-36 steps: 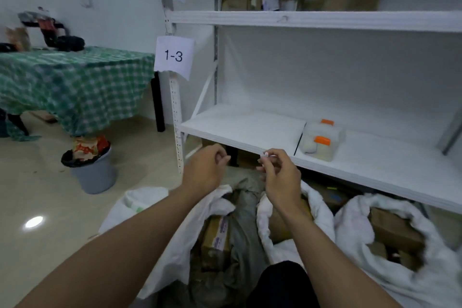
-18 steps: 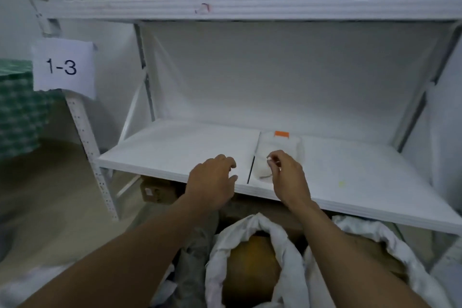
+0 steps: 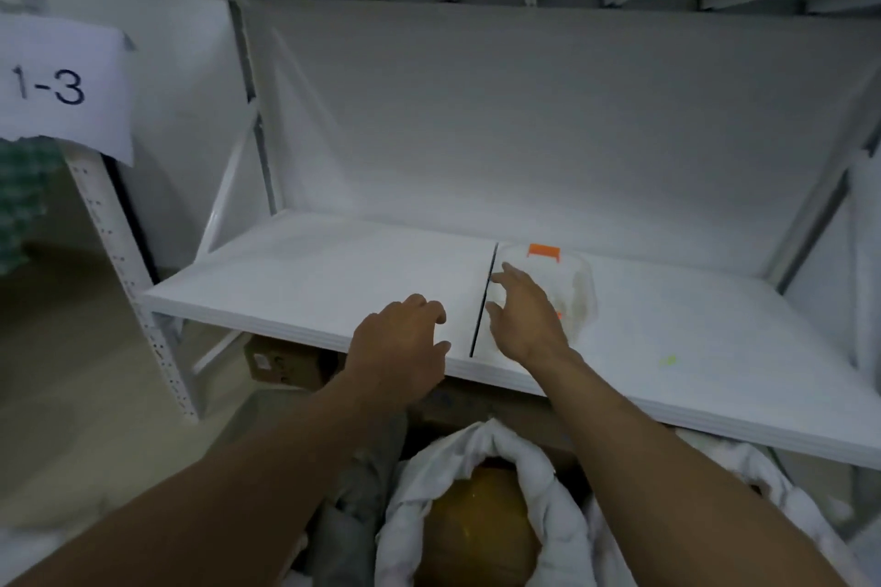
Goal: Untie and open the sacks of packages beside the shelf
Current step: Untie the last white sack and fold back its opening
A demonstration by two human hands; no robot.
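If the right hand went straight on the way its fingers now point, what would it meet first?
Probably the clear container with orange clips on the white shelf; the open right hand reaches right at it, though depth is unclear and it may already touch.

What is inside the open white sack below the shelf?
The sack shows one brown package at its mouth. Anything deeper is covered by that package and the sack's rolled rim.
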